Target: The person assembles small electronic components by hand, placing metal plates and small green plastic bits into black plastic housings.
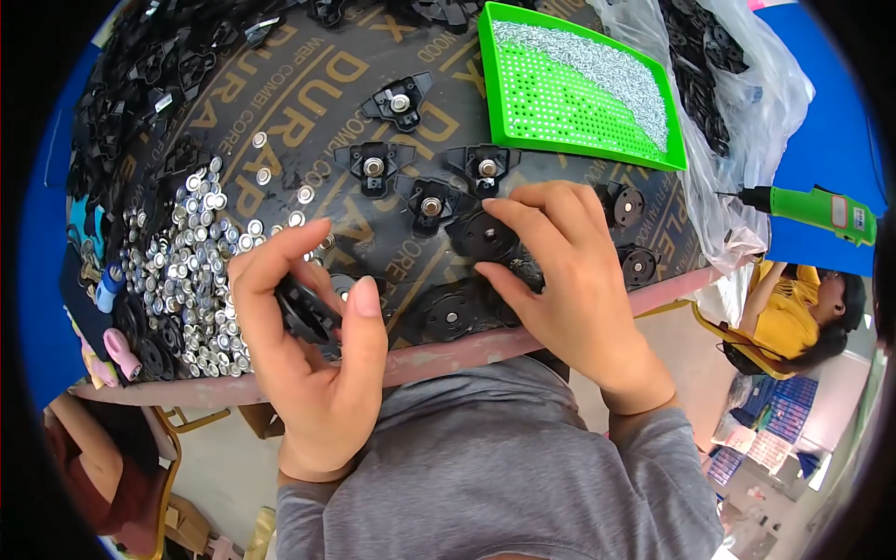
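My left hand (313,364) is curled around a black plastic disc (304,310), held on edge within its fingers; thumb and index tip stay apart. My right hand (579,289) has thumb and fingertips at opposite edges of another black disc (487,235) with a small metal centre, low over the table. Just beyond it are black winged plastic brackets, each with a round metal piece in the middle: one bracket (431,207) beside the disc, another (485,168) behind it, and others farther left. One more black disc (450,315) lies near the table edge between my hands.
A heap of round metal pieces (201,280) spreads left of my left hand. At the far right stands a green tray (579,131) of small metal parts, near a clear plastic bag (719,187) and a green electric screwdriver (821,215). Black parts pile up far left. People sit nearby.
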`<action>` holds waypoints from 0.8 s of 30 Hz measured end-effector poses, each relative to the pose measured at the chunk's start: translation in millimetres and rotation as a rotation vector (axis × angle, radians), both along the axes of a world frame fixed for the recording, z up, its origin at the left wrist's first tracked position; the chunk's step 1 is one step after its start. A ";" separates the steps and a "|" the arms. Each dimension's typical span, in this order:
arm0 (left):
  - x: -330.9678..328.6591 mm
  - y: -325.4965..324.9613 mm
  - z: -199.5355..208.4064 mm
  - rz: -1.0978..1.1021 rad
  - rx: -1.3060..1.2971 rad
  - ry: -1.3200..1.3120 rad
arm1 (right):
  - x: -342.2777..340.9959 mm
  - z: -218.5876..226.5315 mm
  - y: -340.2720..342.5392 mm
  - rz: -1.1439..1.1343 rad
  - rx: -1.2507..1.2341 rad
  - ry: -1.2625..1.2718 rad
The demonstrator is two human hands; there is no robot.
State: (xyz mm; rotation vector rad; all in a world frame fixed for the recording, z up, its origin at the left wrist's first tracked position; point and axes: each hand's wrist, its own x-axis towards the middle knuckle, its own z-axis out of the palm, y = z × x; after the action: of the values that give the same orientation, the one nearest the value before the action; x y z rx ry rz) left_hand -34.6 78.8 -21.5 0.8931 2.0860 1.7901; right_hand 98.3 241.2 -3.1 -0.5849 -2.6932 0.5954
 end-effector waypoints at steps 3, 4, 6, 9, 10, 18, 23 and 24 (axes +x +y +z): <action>-1.5 -2.2 0.1 0.013 0.005 -0.033 | -1.7 -1.4 0.7 -0.023 0.012 -0.007; -2.2 -2.8 0.3 0.011 0.018 -0.044 | -2.5 -1.0 1.0 -0.017 0.014 -0.012; -4.3 -3.8 0.2 0.013 0.035 -0.060 | -2.8 -1.5 2.2 -0.039 0.038 -0.020; -8.1 -5.5 -2.1 -0.034 0.042 0.001 | 1.6 -4.3 3.1 -0.043 0.046 -0.037; -9.2 -6.3 -3.3 -0.048 0.038 0.034 | 2.8 -4.3 2.9 -0.041 0.050 -0.048; -13.0 -8.1 -7.2 -0.057 0.033 0.121 | 0.8 -5.8 1.1 -0.049 0.088 -0.048; -14.1 -8.7 -7.6 -0.104 0.017 0.140 | 0.1 -5.5 0.5 -0.070 0.088 -0.052; -14.3 -8.8 -7.3 -0.103 0.017 0.138 | 0.1 -5.9 0.7 -0.075 0.075 -0.052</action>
State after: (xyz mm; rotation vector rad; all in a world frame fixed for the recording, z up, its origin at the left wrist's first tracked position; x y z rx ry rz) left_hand -49.0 70.0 -28.8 1.1377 2.0667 1.7412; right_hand 98.4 241.9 -9.0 -0.6861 -2.7148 0.4636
